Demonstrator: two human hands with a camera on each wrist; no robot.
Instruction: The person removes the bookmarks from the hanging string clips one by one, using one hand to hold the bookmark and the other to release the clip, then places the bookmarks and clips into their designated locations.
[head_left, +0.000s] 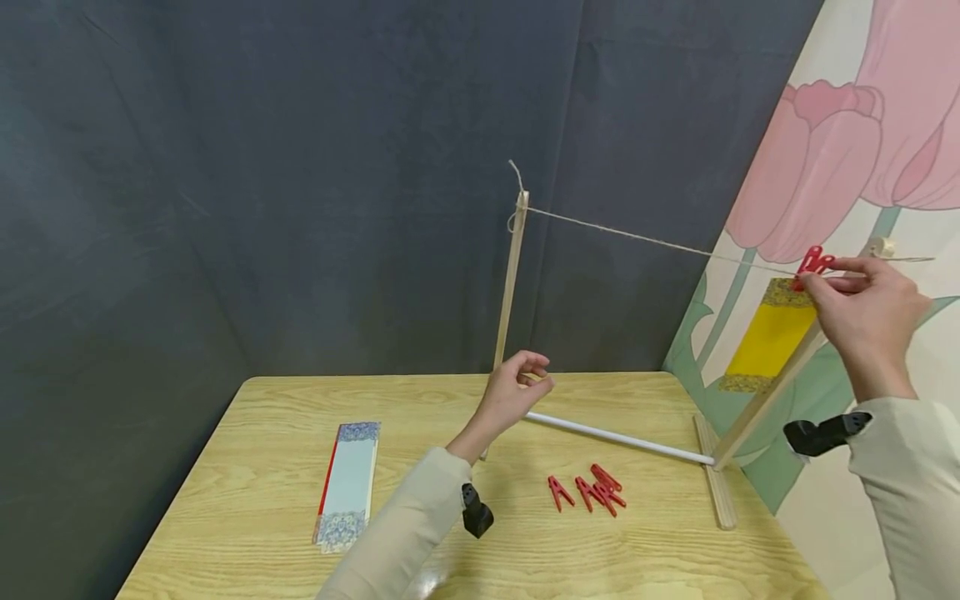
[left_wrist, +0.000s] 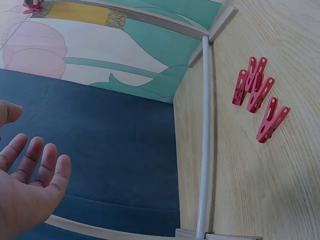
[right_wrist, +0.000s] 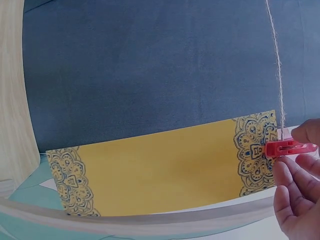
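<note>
- While one yellow card [head_left: 771, 336] is already hung from the string [head_left: 645, 240] by a red clip [head_left: 813, 262], the rest of the work appears to be ahead, as far as can be judged.
- A second card [head_left: 347, 485], pale with blue patterned ends, is seen lying flat on the table [head_left: 247, 433], well apart from the wooden frame [head_left: 511, 279].
- Four spare clips [head_left: 588, 490] are left in a loose cluster on the tabletop, near the white rod [head_left: 618, 439] at the base of the frame.
- The yellow card is found at the right end of the string, close to the slanted right post [head_left: 765, 400]; in the right wrist view its patterned edge [right_wrist: 255, 152] is shown caught under the clip, where the string crosses.
- The hanging of this first card is judged to be in its last stage, since the clip is not yet let go.
- The right hand [head_left: 870, 321] is raised to the string, and the clip is pinched between thumb and fingertips [right_wrist: 305, 132], with the other fingers curled beneath.
- The left hand [head_left: 513, 393] is held in the air over the back of the table, beside the upright post; nothing is held by it.
- Its fingers [left_wrist: 40, 160] are shown relaxed and slightly bent in the left wrist view, with the palm exposed.
</note>
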